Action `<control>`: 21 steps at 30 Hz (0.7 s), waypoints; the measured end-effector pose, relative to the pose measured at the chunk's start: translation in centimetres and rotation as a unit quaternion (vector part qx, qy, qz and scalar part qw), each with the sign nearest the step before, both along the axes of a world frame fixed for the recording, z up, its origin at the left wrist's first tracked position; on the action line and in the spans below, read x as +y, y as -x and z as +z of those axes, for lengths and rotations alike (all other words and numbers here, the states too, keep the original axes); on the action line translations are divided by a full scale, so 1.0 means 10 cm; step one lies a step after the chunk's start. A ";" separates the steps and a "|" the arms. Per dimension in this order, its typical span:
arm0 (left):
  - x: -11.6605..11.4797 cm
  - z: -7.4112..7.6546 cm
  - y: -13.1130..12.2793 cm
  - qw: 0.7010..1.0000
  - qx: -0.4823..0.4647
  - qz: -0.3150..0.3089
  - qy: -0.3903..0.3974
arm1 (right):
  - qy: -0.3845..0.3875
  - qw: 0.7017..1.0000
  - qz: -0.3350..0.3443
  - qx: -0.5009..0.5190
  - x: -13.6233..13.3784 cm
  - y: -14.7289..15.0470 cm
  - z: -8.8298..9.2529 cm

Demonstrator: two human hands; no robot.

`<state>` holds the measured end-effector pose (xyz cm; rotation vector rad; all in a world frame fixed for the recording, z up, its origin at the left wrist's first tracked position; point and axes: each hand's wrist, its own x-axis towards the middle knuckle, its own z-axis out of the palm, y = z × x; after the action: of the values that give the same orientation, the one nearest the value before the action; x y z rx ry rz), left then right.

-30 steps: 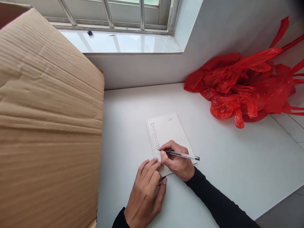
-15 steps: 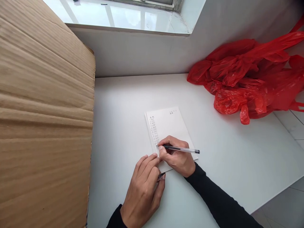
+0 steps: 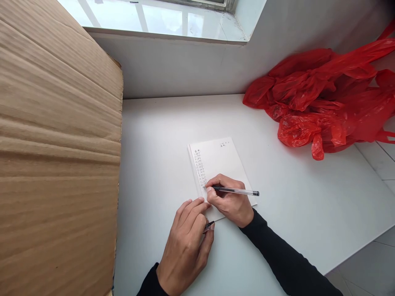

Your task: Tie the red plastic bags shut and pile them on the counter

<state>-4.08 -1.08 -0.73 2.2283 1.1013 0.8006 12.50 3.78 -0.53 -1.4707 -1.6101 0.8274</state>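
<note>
notebook (image 3: 222,164): partly hidden under my right hand (image 3: 232,203)
pen (image 3: 236,190): partly covered by that hand
dark-tipped item (image 3: 210,225): mostly hidden in my left hand (image 3: 186,246)
handwriting (image 3: 200,169): too small to read
cardboard (image 3: 61,156): cut off at left
red plastic (image 3: 311,98): cut off at right

– The notebook (image 3: 220,162)?
– Flat on the surface (image 3: 154,148), slightly askew, small handwriting (image 3: 199,166) down its left side.
– The pen (image 3: 234,190)?
– Slanting, clear-barrelled, black-ended, tip by the lowest lines.
– That black piece (image 3: 209,225)?
– Partly hidden, near the notebook's lower edge.
</note>
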 end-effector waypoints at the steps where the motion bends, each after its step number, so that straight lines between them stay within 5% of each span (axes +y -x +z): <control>1: 0.00 0.00 0.00 1.000 0.000 0.000 0.000 | 0.001 1.000 -0.001 0.000 0.00 0.00 0.00; 21: -0.02 0.00 0.02 1.000 0.003 -0.001 0.007 | 0.007 1.000 -0.010 0.008 -0.02 -0.01 0.01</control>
<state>-4.26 -1.26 -0.77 2.2218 1.1037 0.7823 12.57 3.60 -0.39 -1.4837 -1.5795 0.8382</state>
